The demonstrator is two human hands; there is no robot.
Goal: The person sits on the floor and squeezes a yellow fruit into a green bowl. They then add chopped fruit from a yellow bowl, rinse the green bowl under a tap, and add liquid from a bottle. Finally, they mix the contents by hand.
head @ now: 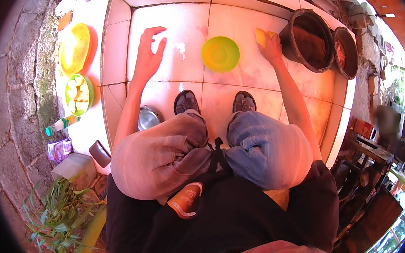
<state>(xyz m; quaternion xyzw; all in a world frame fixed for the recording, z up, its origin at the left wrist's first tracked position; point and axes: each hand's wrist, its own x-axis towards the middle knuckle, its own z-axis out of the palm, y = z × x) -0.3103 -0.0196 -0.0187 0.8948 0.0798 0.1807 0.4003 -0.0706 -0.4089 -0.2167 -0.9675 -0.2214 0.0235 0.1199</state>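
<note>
My right hand (271, 48) grips a yellow sponge (260, 36) beside a large dark bucket (290, 43) at the right. Over the white tiles on the left, my left hand (150, 55) is held with thumb and fingers apart, and nothing is in it. Between the two hands a green bowl (220, 54) rests on the tiled floor (182, 23). The bucket's inside looks dark, and its contents are hard to make out.
A yellow basin (75, 49), a green bowl of pale pieces (78, 95) and a bottle (62, 124) line the left ledge. A metal pot (148, 118) sits near my left foot. Behind the bucket is a second dark bucket (346, 53). A potted plant (60, 218) grows lower left.
</note>
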